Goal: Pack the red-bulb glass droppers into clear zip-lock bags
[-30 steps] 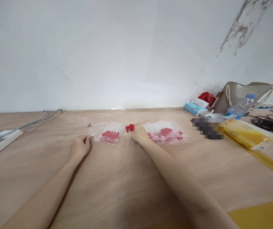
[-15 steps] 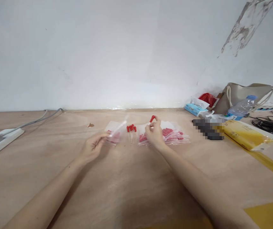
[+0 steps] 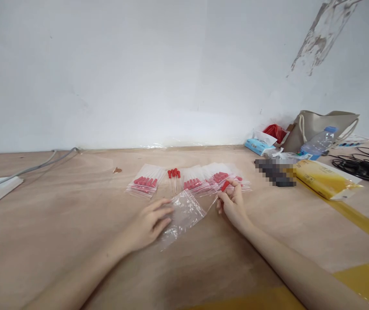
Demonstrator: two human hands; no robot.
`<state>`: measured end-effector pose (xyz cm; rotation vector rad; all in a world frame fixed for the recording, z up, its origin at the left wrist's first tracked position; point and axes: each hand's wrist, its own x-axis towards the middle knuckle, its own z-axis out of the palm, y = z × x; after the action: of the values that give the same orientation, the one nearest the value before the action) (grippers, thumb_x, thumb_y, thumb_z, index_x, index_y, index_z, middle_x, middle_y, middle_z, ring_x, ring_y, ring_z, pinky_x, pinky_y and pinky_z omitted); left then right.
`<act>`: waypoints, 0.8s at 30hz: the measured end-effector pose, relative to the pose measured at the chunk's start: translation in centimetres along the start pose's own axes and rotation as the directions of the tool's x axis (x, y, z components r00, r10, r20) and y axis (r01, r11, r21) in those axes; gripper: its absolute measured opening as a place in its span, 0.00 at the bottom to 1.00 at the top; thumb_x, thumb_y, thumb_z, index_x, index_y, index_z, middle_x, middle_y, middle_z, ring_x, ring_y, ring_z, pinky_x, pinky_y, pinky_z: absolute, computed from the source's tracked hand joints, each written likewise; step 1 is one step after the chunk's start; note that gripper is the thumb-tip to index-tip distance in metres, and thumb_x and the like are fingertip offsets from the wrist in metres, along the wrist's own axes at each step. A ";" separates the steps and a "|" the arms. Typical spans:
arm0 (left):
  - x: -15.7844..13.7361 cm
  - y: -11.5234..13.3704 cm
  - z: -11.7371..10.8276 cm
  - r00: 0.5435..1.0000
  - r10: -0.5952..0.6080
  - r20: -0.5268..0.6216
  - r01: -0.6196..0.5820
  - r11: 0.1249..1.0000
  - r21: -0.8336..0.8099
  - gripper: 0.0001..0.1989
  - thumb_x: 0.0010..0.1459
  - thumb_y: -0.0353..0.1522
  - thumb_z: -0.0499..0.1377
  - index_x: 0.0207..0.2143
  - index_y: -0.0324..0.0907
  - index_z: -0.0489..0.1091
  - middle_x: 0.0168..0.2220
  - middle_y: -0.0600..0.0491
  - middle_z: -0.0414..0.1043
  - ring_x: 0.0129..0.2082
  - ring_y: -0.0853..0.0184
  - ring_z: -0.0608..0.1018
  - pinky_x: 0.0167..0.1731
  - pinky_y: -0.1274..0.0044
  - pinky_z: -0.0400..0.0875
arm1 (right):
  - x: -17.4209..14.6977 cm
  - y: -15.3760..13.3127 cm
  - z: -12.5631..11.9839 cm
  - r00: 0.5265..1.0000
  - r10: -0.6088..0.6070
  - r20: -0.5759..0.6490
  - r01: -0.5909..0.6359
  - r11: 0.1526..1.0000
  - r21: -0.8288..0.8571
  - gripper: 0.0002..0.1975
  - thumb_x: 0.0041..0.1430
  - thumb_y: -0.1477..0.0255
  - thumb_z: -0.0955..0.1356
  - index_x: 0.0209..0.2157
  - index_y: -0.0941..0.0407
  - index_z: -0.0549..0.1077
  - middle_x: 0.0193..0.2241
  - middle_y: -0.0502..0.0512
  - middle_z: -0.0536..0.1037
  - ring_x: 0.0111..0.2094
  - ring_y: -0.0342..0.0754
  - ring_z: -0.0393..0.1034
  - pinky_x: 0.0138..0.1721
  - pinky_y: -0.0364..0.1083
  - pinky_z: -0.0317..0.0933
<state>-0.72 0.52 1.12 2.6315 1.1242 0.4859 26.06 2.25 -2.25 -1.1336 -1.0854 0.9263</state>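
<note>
In front of me lies a clear zip-lock bag (image 3: 184,213), its zip edge towards the right. My left hand (image 3: 155,221) grips the bag's left side between fingers and thumb. My right hand (image 3: 234,204) pinches a dropper (image 3: 225,186) by its red rubber bulb, with the thin glass tube slanting down left to the bag's zip edge. Several red-bulbed droppers (image 3: 174,173) lie together just behind the bag. To their left is a stack of filled bags (image 3: 145,183) showing red bulbs. More filled bags (image 3: 200,181) overlap on the right, partly behind my right hand.
A power strip (image 3: 1,193) with a grey cable lies at the left. At the right are a blue tissue pack (image 3: 258,146), a beige bag (image 3: 326,122), a plastic bottle (image 3: 320,142), a yellow package (image 3: 326,178) and black cables (image 3: 361,165).
My left hand has brought the clear bag from the left stack towards me and to the middle. My right hand has moved nearer with the dropper, now tilted towards the bag.
</note>
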 end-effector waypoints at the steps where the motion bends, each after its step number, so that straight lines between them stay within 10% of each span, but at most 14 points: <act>1: -0.1 0.7 0.9 1.000 0.000 -0.031 0.001 1.000 0.019 0.17 0.62 0.35 0.47 0.53 0.45 0.62 0.57 0.48 0.56 0.56 0.59 0.62 0.53 0.66 0.59 | 0.0 -0.1 0.1 1.000 0.003 -0.017 -0.002 1.000 0.018 0.24 0.49 0.66 0.65 0.45 0.51 0.50 0.16 0.38 0.64 0.12 0.39 0.59 0.10 0.37 0.56; 11: -0.1 1.4 2.2 0.971 0.110 0.212 -0.135 0.985 0.104 0.22 0.62 0.43 0.45 0.58 0.55 0.51 0.62 0.53 0.42 0.61 0.58 0.48 0.57 0.61 0.47 | 0.1 0.0 0.1 0.995 0.022 -0.095 -0.008 0.989 0.147 0.26 0.44 0.66 0.70 0.38 0.50 0.49 0.19 0.41 0.66 0.17 0.46 0.67 0.17 0.46 0.65; 24: 0.0 1.4 2.0 0.970 0.130 0.205 -0.144 0.988 0.057 0.21 0.62 0.42 0.46 0.57 0.54 0.53 0.62 0.53 0.43 0.61 0.57 0.49 0.57 0.60 0.47 | -0.6 -0.2 0.5 0.999 0.032 -0.012 -0.030 0.990 0.136 0.26 0.44 0.64 0.70 0.39 0.50 0.50 0.20 0.40 0.67 0.18 0.43 0.67 0.20 0.44 0.66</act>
<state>1.03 -0.60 -0.26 2.7584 0.9189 0.2016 25.41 1.72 -2.15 -1.0454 -0.9805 0.9995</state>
